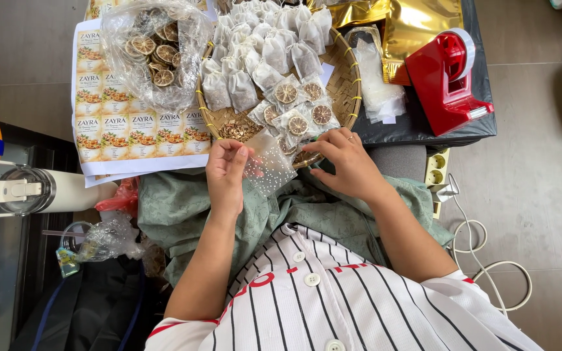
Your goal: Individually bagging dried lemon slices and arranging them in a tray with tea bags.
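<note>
Clear plastic with little white dots, that's the small pouch sitting dead centre of the frame, just below the rim of the woven bamboo tray. The left hand has its top left corner pinched between thumb and fingertips, holding it up. The right hand is curled over at the tray's lower edge with its fingers pressed together on what looks like a dried citrus slice, just beside the pouch's right edge. I can't quite tell how much of the slice is under the fingers.

If you ask me, the trick with these flimsy bags is keeping the mouth spread open with the pinching hand and feeding the slice in edge first, flat, so the brittle rim doesn't snag or crack.

Moving outward: the tray holds a pile of white mesh tea sachets toward the top and a few already bagged slices nearer the hands. Upper left there's a big crumpled clear bag of dried slices lying on sheets of printed labels. Upper right, gold foil pouches and a red tape dispenser sit on a dark surface. At the left edge is a white tumbler on its side, and a power strip with a white cable is on the right over the floor. A green cloth is spread across the person's lap.
</note>
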